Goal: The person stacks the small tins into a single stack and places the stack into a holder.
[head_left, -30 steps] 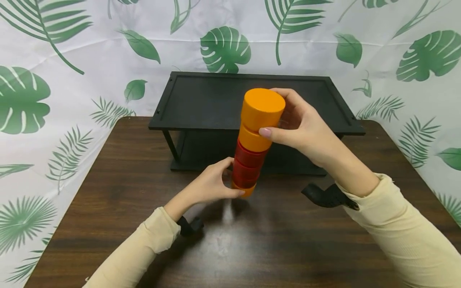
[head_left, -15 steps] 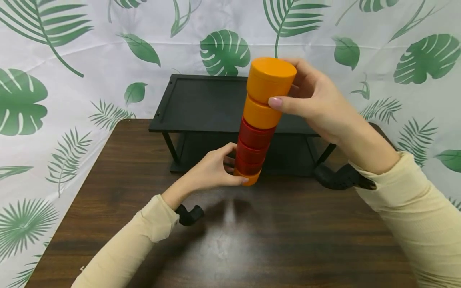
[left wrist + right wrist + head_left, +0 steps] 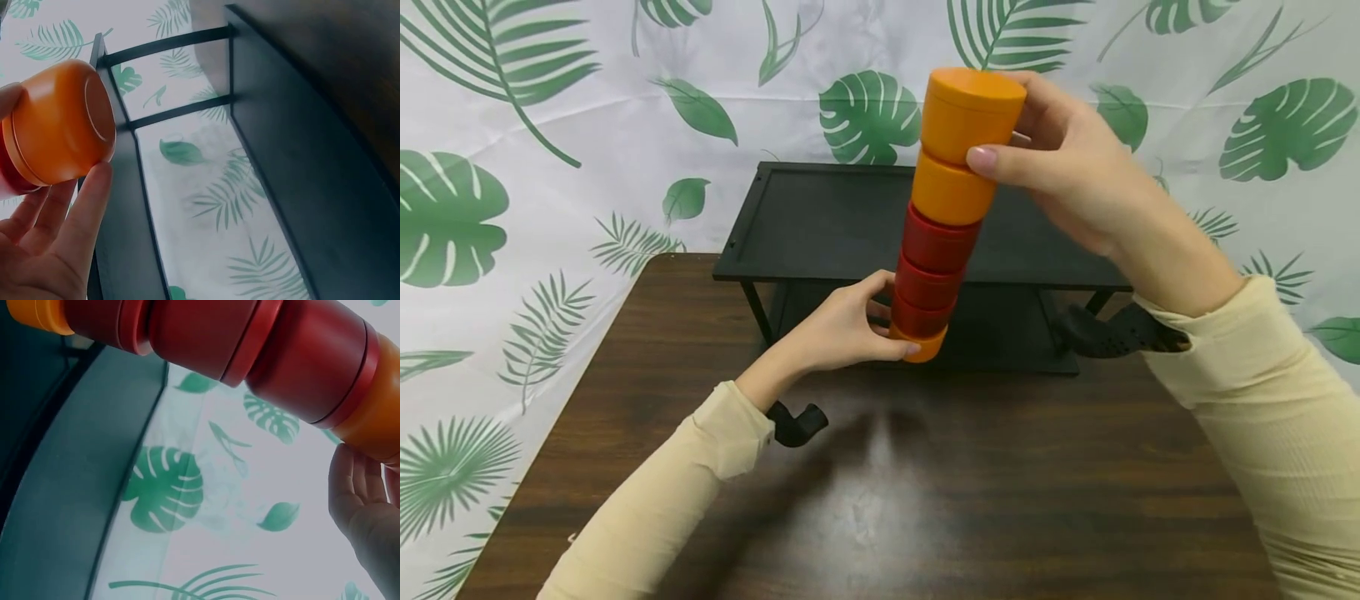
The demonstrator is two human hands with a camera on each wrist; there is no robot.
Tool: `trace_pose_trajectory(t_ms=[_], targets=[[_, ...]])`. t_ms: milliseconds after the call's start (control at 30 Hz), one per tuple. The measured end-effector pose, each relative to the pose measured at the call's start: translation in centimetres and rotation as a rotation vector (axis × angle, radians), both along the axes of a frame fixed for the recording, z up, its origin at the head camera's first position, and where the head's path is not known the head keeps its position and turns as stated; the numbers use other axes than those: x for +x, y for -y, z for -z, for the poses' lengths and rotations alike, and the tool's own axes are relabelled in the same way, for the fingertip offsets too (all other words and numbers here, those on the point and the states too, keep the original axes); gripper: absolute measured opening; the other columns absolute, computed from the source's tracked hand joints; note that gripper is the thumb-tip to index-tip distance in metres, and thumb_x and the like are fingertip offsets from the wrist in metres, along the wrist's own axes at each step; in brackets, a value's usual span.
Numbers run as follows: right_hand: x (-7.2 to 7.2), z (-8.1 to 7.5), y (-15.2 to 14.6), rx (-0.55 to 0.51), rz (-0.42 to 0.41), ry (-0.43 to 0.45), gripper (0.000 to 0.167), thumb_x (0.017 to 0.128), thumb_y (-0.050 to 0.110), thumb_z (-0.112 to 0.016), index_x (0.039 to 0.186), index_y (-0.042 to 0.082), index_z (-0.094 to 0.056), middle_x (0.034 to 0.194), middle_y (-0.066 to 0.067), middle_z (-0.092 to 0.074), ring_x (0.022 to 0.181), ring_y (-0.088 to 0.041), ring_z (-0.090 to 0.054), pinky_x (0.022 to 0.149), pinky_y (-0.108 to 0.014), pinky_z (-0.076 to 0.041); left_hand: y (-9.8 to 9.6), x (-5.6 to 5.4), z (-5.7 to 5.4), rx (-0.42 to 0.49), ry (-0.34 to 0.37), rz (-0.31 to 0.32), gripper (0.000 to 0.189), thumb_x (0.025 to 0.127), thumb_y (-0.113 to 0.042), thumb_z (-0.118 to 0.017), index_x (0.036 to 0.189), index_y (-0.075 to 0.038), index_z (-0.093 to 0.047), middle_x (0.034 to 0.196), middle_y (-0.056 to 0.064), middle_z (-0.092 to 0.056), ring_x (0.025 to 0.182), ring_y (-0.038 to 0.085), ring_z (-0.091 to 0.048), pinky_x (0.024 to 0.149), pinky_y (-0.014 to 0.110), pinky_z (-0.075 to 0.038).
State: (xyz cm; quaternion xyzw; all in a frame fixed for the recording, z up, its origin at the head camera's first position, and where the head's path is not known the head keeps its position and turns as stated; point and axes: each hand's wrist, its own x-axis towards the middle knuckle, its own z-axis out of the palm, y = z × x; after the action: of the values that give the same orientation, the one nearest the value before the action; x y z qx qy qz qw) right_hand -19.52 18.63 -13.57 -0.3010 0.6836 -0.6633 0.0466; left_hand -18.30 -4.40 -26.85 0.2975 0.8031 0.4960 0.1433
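A tall stack of round canisters is held in the air in front of the shelf, its top leaning right in the head view. Two orange canisters [image 3: 970, 121] form the upper end, three red canisters [image 3: 931, 287] the middle, and one orange canister [image 3: 925, 345] the lower end. My left hand [image 3: 842, 329] grips the lower end between thumb and fingers; the left wrist view shows the bottom orange canister [image 3: 59, 125] with fingers beneath it. Up top, my right hand [image 3: 1078, 171] pinches the two orange canisters near their joint, its far fingers partly hidden behind them.
Behind the stack stands a black two-level shelf [image 3: 827, 221] on a dark wooden table [image 3: 1000, 467]. A white leaf-print cloth [image 3: 647, 125] hangs at the back. Black wrist mounts [image 3: 797, 425] stick out beneath both sleeves.
Both hands have raised the stack from close to the tabletop, moving it up and slightly right. Its upper end now overlaps the shelf top and the cloth behind. Both grips look the same.
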Motion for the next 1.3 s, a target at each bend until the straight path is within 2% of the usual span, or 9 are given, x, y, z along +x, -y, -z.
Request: trace_pose_trajectory(t_ms=[333,500,767,900,1133,1300], targets=[[-1.6,-1.2,0.0,-0.042,-0.074,-0.064,0.047,0.090,-0.008,-0.053,0.133,0.007,-0.044,0.120,-0.012,-0.052,0.109,-0.029,-0.046,0.093,-0.030,-0.046,0.2,-1.4,-1.8,-0.005,-0.047,0.013,0.058,0.081,-0.018,-0.074,0.131,-0.012,-0.044,0.126,0.006,-0.058,0.109,0.025,-0.064,0.090,0.036,-0.056],[-2.1,-2.2,0.2,-0.058,-0.101,-0.063,0.044,0.091,-0.008,-0.052,0.132,0.005,-0.045,0.120,-0.014,-0.052,0.110,-0.029,-0.047,0.097,-0.030,-0.045,0.1,-2.0,-2.5,-0.011,-0.048,0.014,0.058,0.082,-0.019,-0.073,0.131,-0.013,-0.044,0.126,0.006,-0.056,0.107,0.024,-0.064,0.090,0.036,-0.055],[-2.7,-3.5,0.5,-0.081,-0.091,-0.029,0.044,0.090,-0.006,-0.057,0.131,0.007,-0.048,0.123,-0.012,-0.052,0.116,-0.027,-0.045,0.101,-0.033,-0.040,-0.2,-2.9,-3.6,-0.004,-0.051,0.004,0.057,0.082,-0.020,-0.074,0.130,-0.013,-0.045,0.126,0.005,-0.055,0.107,0.022,-0.064,0.092,0.038,-0.054],[-3.1,-4.0,0.7,-0.088,-0.077,-0.037,0.045,0.089,-0.006,-0.059,0.131,0.007,-0.050,0.123,-0.012,-0.052,0.118,-0.027,-0.044,0.103,-0.035,-0.039,-0.3,-3.4,-4.0,-0.008,-0.066,-0.009,0.056,0.082,-0.020,-0.074,0.130,-0.013,-0.046,0.126,0.004,-0.055,0.109,0.020,-0.060,0.094,0.037,-0.052],[-4.1,-4.4,1.0,-0.079,-0.113,-0.064,0.043,0.089,-0.007,-0.058,0.129,0.006,-0.050,0.123,-0.011,-0.052,0.116,-0.027,-0.044,0.100,-0.034,-0.042,-0.4,-4.3,-4.4,0.000,-0.067,-0.035,0.055,0.082,-0.019,-0.073,0.130,-0.012,-0.046,0.126,0.005,-0.055,0.112,0.020,-0.057,0.097,0.037,-0.051],[-4.2,-4.5,1.4,-0.069,-0.060,-0.056,0.040,0.090,-0.005,-0.058,0.127,0.007,-0.052,0.123,-0.011,-0.052,0.117,-0.026,-0.044,0.102,-0.036,-0.039,-0.5,-5.0,-4.4,-0.002,-0.055,-0.055,0.055,0.083,-0.019,-0.073,0.130,-0.013,-0.046,0.126,0.005,-0.055,0.110,0.021,-0.059,0.094,0.037,-0.052]])
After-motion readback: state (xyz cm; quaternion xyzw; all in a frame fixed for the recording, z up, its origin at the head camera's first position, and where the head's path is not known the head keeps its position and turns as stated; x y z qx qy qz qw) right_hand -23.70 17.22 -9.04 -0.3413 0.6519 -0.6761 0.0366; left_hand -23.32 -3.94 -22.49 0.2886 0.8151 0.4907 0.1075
